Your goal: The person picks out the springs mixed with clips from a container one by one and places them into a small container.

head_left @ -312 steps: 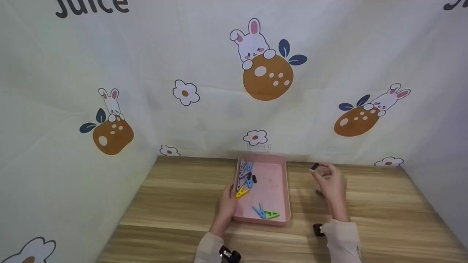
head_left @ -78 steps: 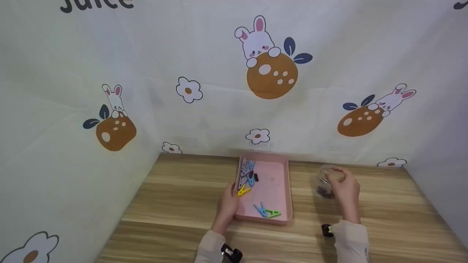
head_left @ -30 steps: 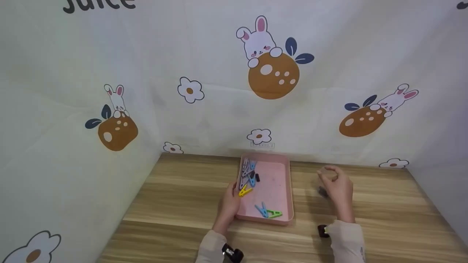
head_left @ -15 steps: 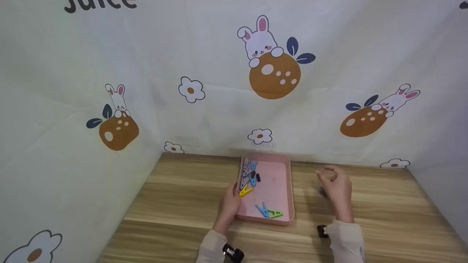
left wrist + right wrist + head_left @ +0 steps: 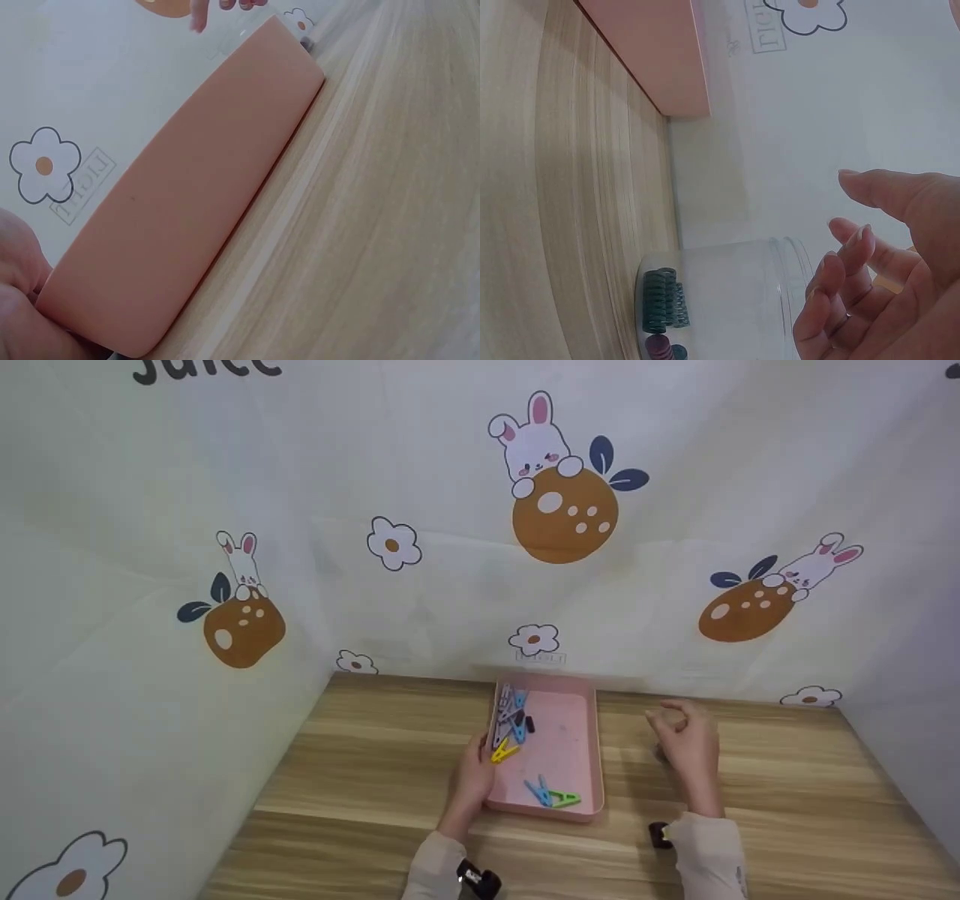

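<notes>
My left hand (image 5: 472, 774) grips the near-left wall of a pink tray (image 5: 585, 750); in the left wrist view its fingers bend round the tray's end. Inside the tray lie gray and blue clothespins, a yellow clothespin (image 5: 504, 751), a green clothespin (image 5: 564, 798) beside a blue one, and small dark cylinders (image 5: 529, 724). My right hand (image 5: 690, 742) hovers to the right of the tray, fingers loosely bent, holding nothing. Just below its fingertips, in the right wrist view, stands a clear jar (image 5: 731, 289) with green springs (image 5: 658, 300) and a purple spring (image 5: 660, 346) at its bottom.
All of this stands on a wood-grain table (image 5: 360, 757). A pale cloth backdrop (image 5: 435, 607) printed with rabbits and flowers rises right behind the tray and along both sides.
Ten seconds ago my right hand pinched a small dark cylinder; later its fingers were at the jar's mouth. Now it is bare and has drifted slightly left. My left hand stays on the tray.
</notes>
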`<state>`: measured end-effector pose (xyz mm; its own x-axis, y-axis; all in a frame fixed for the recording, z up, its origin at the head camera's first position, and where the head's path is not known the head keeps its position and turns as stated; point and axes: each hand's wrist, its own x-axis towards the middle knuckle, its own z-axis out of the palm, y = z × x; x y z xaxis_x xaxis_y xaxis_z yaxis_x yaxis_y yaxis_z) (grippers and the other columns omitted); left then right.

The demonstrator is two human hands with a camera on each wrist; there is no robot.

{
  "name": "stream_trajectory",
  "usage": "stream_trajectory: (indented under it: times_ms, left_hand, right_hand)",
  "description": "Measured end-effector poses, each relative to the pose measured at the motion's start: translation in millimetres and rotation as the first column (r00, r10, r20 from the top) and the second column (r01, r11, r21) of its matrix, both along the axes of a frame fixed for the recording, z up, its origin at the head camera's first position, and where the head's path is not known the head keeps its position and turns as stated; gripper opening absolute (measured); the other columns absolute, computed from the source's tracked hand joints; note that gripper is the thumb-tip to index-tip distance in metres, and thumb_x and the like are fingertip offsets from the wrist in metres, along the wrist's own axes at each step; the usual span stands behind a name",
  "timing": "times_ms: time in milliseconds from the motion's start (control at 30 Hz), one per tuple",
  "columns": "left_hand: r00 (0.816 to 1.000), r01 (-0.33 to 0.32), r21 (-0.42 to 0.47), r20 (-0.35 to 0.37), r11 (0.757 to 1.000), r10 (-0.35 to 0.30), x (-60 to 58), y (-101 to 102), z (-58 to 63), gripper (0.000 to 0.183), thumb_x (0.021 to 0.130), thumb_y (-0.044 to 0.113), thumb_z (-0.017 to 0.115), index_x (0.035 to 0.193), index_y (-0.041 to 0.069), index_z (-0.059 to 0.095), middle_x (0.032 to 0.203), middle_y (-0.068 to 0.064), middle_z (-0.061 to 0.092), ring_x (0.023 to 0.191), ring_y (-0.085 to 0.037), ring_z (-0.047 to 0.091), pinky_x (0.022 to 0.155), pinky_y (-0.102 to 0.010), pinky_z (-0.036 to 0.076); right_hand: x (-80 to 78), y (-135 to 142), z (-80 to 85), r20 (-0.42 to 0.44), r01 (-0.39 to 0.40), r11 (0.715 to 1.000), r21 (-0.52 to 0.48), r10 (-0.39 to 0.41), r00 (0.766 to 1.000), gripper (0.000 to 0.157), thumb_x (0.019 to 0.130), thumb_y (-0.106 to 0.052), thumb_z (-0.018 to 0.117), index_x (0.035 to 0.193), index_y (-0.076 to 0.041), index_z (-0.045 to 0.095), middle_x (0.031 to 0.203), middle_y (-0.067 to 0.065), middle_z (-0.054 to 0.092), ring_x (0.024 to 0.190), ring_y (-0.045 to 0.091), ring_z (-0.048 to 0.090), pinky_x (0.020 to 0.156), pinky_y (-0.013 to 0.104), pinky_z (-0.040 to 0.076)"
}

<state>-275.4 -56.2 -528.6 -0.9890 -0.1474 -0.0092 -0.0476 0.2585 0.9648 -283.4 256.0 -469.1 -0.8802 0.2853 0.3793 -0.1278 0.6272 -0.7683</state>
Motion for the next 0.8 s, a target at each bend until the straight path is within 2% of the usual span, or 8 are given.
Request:
stream_trajectory:
  times_ms: [100, 267, 600, 733, 800]
  left_hand:
    - [1.0, -0.006, -0.01, -0.016, 1.0, 0.005, -0.2, 1.1, 0.4, 0.038, 0.112, 0.003, 0.04, 0.146, -0.006, 0.052, 0.146, -0.029, 0.058, 0.137, -0.044, 0.055, 0.117, -0.058, 0.043]
    - [1.0, -0.005, -0.02, -0.005, 1.0, 0.004, 0.4, 0.5, 0.8, 0.039, 0.113, 0.006, 0.039, 0.148, -0.004, 0.053, 0.148, -0.027, 0.058, 0.138, -0.043, 0.055, 0.117, -0.058, 0.043]
    - [1.0, 0.003, 0.013, 0.004, 1.0, -0.003, -0.9, 0.9, 1.3, 0.039, 0.113, 0.006, 0.039, 0.148, -0.005, 0.051, 0.149, -0.028, 0.057, 0.14, -0.044, 0.054, 0.118, -0.057, 0.042]
    - [1.0, 0.004, 0.027, -0.002, 1.0, -0.004, -1.7, 1.2, 0.6, 0.039, 0.113, 0.006, 0.038, 0.148, -0.006, 0.051, 0.149, -0.028, 0.056, 0.14, -0.044, 0.053, 0.118, -0.057, 0.042]
    - [1.0, 0.005, 0.028, -0.002, 1.0, -0.005, -1.4, 1.2, 0.5, 0.039, 0.113, 0.006, 0.038, 0.148, -0.006, 0.051, 0.15, -0.028, 0.056, 0.14, -0.044, 0.053, 0.119, -0.057, 0.042]
  right_hand:
    - [0.6, -1.3, -0.5, -0.004, 0.005, 1.0, 0.011, -0.005, 1.0, 0.03, 0.096, -0.017, 0.079, 0.119, 0.002, 0.075, 0.098, 0.022, 0.07, 0.059, 0.009, 0.056, 0.054, 0.023, 0.045]
    - [0.6, -2.9, -0.3, 0.018, 0.01, 1.0, -0.008, -0.009, 1.0, 0.031, 0.097, -0.017, 0.078, 0.12, 0.003, 0.074, 0.083, 0.016, 0.065, 0.053, 0.007, 0.051, 0.049, 0.022, 0.041]
    - [-0.9, -6.4, -1.0, -0.022, -0.016, 1.0, -0.019, 0.015, 1.0, 0.028, 0.095, -0.011, 0.079, 0.117, 0.006, 0.074, 0.101, 0.024, 0.067, 0.05, 0.0, 0.049, 0.046, 0.017, 0.039]
    - [-1.5, -7.2, -1.6, -0.029, -0.022, 1.0, -0.013, 0.022, 0.999, 0.029, 0.095, -0.011, 0.079, 0.117, 0.007, 0.073, 0.098, 0.025, 0.068, 0.048, 0.0, 0.048, 0.045, 0.016, 0.039]
    - [-1.8, -7.6, -1.7, -0.025, -0.026, 1.0, -0.014, 0.026, 0.999, 0.03, 0.095, -0.012, 0.079, 0.117, 0.007, 0.073, 0.09, 0.024, 0.07, 0.045, 0.001, 0.048, 0.044, 0.017, 0.039]
